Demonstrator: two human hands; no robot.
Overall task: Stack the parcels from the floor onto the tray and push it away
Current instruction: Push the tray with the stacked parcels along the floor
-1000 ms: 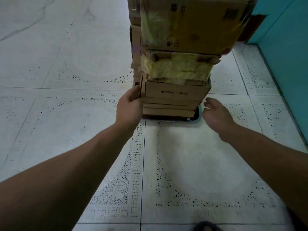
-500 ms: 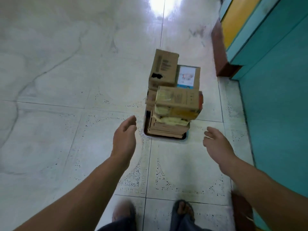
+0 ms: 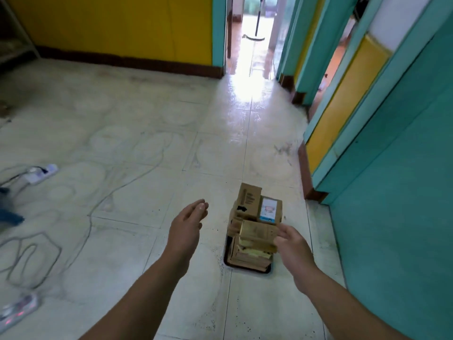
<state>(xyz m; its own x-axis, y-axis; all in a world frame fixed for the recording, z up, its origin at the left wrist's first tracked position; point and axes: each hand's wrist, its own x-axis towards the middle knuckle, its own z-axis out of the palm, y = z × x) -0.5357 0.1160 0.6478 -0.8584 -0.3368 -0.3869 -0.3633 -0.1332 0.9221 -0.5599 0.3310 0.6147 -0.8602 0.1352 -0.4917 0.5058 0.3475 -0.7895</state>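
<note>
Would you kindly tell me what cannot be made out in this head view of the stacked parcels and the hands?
Tray: only its dark near rim shows; the parcels cover the rest.
Right hand: it overlaps the stack in this one view, so contact cannot be told.
Parcel labels: too small to read.
Blue object: blurred and cut off by the left edge.

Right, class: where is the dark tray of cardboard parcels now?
In the head view, the dark tray sits on the pale tiled floor, right of centre, near the teal wall, close by the right hand.
</note>
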